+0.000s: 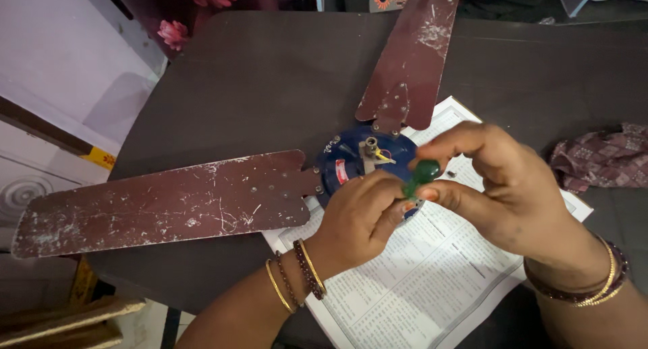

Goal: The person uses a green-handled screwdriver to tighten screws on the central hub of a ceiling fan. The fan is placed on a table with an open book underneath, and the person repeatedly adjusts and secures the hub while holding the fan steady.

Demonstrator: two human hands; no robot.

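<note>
A ceiling fan lies on a dark table, its blue round motor hub in the middle with a metal shaft and yellow wire sticking up. One maroon blade reaches left, another maroon blade reaches toward the far edge. My left hand rests fisted on the hub's near side. My right hand pinches a green screwdriver handle between thumb and fingers, just right of the hub. The tool's tip is hidden behind my left hand.
A printed paper sheet lies under the hub and my hands. A small screw sits on the paper. A patterned maroon cloth lies at the right. The dark table ends at the left, near pink flowers.
</note>
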